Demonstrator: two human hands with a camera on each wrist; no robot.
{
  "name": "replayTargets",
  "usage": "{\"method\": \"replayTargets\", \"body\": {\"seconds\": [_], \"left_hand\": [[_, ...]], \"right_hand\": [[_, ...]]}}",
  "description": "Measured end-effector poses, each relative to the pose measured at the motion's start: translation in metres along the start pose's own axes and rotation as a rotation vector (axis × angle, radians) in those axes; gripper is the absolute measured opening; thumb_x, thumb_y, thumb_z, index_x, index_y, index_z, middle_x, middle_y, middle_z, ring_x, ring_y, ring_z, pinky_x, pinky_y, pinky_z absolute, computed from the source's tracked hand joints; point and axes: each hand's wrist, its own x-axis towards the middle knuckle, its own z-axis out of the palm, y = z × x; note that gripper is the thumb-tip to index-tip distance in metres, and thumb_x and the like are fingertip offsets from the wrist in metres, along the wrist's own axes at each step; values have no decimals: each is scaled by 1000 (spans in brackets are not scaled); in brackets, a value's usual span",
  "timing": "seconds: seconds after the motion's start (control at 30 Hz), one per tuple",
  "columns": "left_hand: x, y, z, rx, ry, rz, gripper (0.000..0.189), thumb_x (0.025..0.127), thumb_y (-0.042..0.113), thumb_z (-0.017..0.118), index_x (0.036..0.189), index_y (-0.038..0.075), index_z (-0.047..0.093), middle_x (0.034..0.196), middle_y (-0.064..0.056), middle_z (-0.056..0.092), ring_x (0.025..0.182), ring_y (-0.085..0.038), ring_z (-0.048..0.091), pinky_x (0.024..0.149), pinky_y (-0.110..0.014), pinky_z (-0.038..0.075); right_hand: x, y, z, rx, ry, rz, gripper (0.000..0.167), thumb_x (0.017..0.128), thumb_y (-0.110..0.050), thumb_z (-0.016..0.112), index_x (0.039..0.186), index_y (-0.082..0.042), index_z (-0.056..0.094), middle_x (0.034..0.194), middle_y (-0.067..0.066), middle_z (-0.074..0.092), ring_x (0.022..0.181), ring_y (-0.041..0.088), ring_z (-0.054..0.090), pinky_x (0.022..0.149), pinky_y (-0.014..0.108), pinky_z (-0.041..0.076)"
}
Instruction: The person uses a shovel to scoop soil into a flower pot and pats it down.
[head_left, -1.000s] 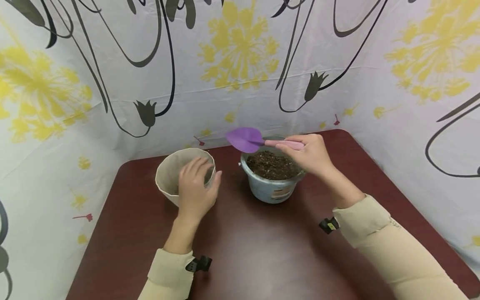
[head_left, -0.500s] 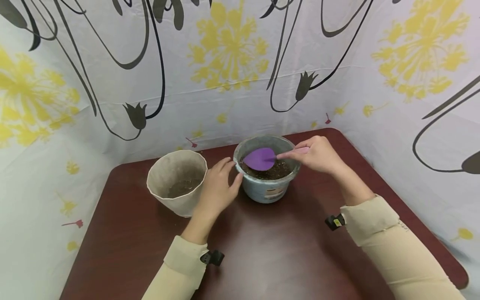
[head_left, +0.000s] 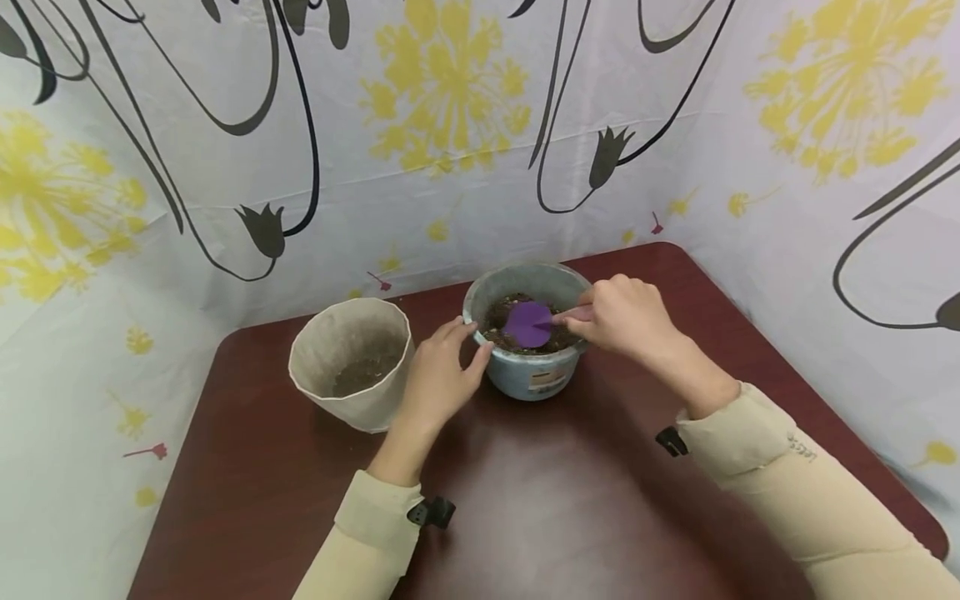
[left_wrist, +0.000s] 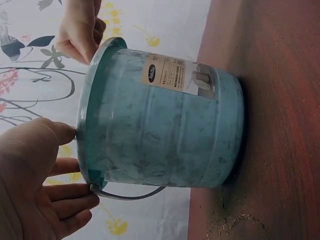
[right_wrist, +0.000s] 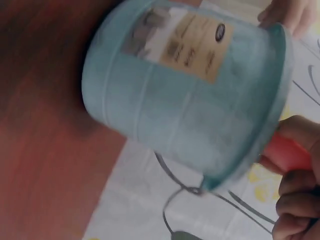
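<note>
The person's right hand (head_left: 630, 321) has its grip curled round the pink handle of a trowel (head_left: 528, 325), whose purple blade lies at the soil (head_left: 495, 318) inside a blue bucket (head_left: 517, 379); how deep its edge goes cannot be told. The left hand (head_left: 442, 367) keeps a loose grip, fingers and thumb spread apart and touching the bucket's rim on the side facing the pot (head_left: 363, 410). That pale pot, with a little soil at its bottom, stands just beside the left hand. Both containers stand upright on the dark red tabletop (head_left: 262, 467). The bucket bears a label (left_wrist: 170, 75), and crumbs (left_wrist: 242, 225) lie near its base. Flower-printed cloth (head_left: 360, 208) hangs behind.
</note>
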Motion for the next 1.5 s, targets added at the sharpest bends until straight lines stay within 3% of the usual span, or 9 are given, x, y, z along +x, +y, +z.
{"method": "replayTargets", "body": {"seconds": [0.23, 0.43, 0.63, 0.77, 0.93, 1.03, 1.27, 1.4, 1.5], "left_hand": [[0, -1, 1, -13, -1, 9, 46, 98, 38, 66, 129, 4, 69, 136, -18, 62, 124, -34, 61, 106, -47, 47], [-1, -1, -1, -5, -12, 5, 46, 99, 39, 64, 130, 5, 68, 138, -18, 62, 124, -35, 61, 105, -50, 47], [0, 0, -3, -8, -36, -5, 48, 100, 41, 63, 133, 6, 67, 140, -17, 60, 126, -34, 60, 106, -49, 46], [0, -1, -3, -19, -33, -3, 48, 100, 40, 63, 132, 6, 67, 140, -16, 60, 127, -33, 59, 107, -49, 46], [-1, -2, -2, -41, -43, -2, 49, 100, 41, 62, 134, 5, 66, 142, -16, 58, 129, -33, 57, 108, -48, 45], [-2, -3, -3, -52, -42, -7, 50, 100, 41, 63, 134, 4, 65, 143, -17, 58, 131, -32, 56, 109, -47, 45], [-4, -3, -4, -58, -38, -30, 50, 100, 40, 64, 134, 4, 65, 143, -18, 57, 131, -33, 55, 109, -47, 44], [-5, -3, -5, -56, -39, -39, 50, 100, 40, 63, 135, 4, 65, 144, -18, 56, 132, -34, 55, 109, -48, 44], [-5, -2, -6, -53, -43, -42, 50, 100, 41, 63, 135, 5, 65, 144, -18, 56, 132, -33, 55, 109, -48, 44]], "right_hand": [[-4, 15, -25, -49, 64, -5, 20, 85, -37, 79, 78, -19, 80, 69, 3, 70, 62, 31, 63, 47, 48, 46], [2, 11, -28, -183, 243, -161, 38, 86, -28, 79, 57, -16, 56, 48, 0, 47, 43, 26, 47, 37, 43, 36], [16, 8, -23, -268, 146, -361, 18, 81, -25, 85, 67, -19, 75, 47, -5, 43, 41, 15, 31, 34, 37, 33], [22, 11, -22, -186, 31, -408, 18, 81, -18, 82, 66, -23, 74, 52, -8, 52, 43, 14, 39, 38, 37, 38], [26, 16, -18, -74, -89, -308, 3, 81, -19, 78, 79, -19, 80, 65, -6, 66, 53, 15, 54, 44, 38, 45], [29, 20, -12, 17, -122, -253, 7, 81, -23, 81, 86, -17, 82, 74, -5, 71, 60, 15, 56, 48, 37, 46], [34, 27, 15, 287, -161, -172, 17, 86, -27, 81, 75, -15, 82, 53, -8, 59, 53, 8, 41, 49, 27, 35], [32, 31, 21, 399, -158, -145, 7, 88, -29, 80, 87, -24, 85, 50, -11, 54, 49, 3, 29, 45, 24, 28], [30, 32, 23, 494, -180, -117, 7, 89, -33, 79, 93, -31, 84, 48, -5, 49, 48, 2, 19, 43, 24, 22]]}}
